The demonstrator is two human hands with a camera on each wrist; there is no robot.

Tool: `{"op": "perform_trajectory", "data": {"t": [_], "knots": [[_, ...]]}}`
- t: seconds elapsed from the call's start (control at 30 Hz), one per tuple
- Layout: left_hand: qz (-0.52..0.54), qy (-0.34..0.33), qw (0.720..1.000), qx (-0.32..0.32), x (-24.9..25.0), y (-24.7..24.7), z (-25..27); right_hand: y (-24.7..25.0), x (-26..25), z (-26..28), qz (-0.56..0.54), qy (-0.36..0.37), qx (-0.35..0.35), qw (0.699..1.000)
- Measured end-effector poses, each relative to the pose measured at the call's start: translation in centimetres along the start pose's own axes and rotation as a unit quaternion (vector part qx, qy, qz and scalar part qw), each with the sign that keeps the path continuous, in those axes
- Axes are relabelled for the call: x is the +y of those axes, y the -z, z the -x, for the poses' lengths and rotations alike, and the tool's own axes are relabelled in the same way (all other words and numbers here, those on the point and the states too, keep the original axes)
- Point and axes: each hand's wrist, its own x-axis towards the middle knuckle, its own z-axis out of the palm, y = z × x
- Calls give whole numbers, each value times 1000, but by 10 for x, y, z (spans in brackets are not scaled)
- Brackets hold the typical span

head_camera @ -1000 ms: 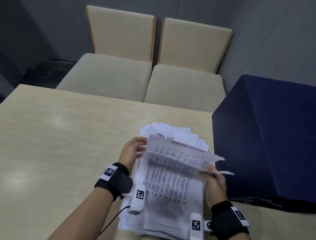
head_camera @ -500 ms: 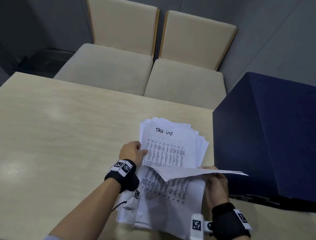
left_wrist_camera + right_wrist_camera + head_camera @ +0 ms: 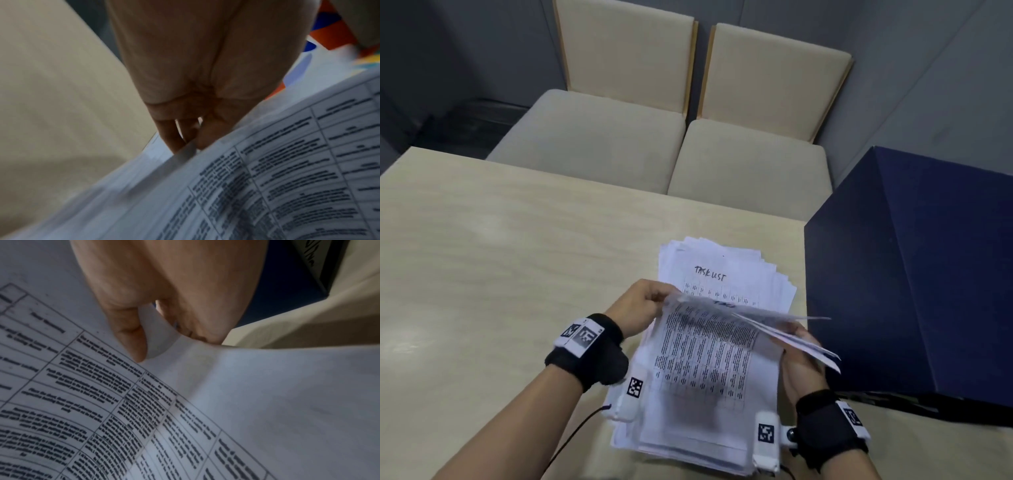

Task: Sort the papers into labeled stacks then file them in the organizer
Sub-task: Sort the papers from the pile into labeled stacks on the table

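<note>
A thick stack of white printed papers [image 3: 705, 377] lies on the table in front of me. Beyond it lies a second stack [image 3: 722, 270] whose top sheet is headed "TASK LIST". A few sheets [image 3: 756, 317] are lifted off the near stack. My left hand [image 3: 643, 301] pinches their left corner, and the left wrist view shows its fingertips [image 3: 180, 139] on the paper edge. My right hand [image 3: 799, 346] grips their right edge, with thumb and fingers [image 3: 131, 337] curled round a bent sheet. A tall dark blue organizer [image 3: 911, 291] stands at the right.
The pale wooden table [image 3: 500, 274] stretches bare to the left. Two beige chairs [image 3: 599, 137] [image 3: 753, 161] stand past its far edge. A black cable [image 3: 575, 435] trails from my left wrist. Orange and blue print [image 3: 339, 32] shows behind my left hand.
My left hand came off the far stack and took hold of the left corner of the sheets lifted by my right hand. The right hand has stayed on their right edge.
</note>
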Motion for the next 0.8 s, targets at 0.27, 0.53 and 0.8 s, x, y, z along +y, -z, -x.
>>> {"op": "perform_trajectory", "data": {"t": [0.27, 0.53, 0.8], "knots": [[-275, 160, 923, 218, -18, -17, -22, 4, -2, 9, -38, -20, 24, 999], [-424, 109, 878, 196, -17, -11, -23, 20, 1, 10, 8, -28, -23, 999], [-465, -4, 848, 254, 21, 1, 3, 5, -10, -4, -95, -114, -46, 988]]}}
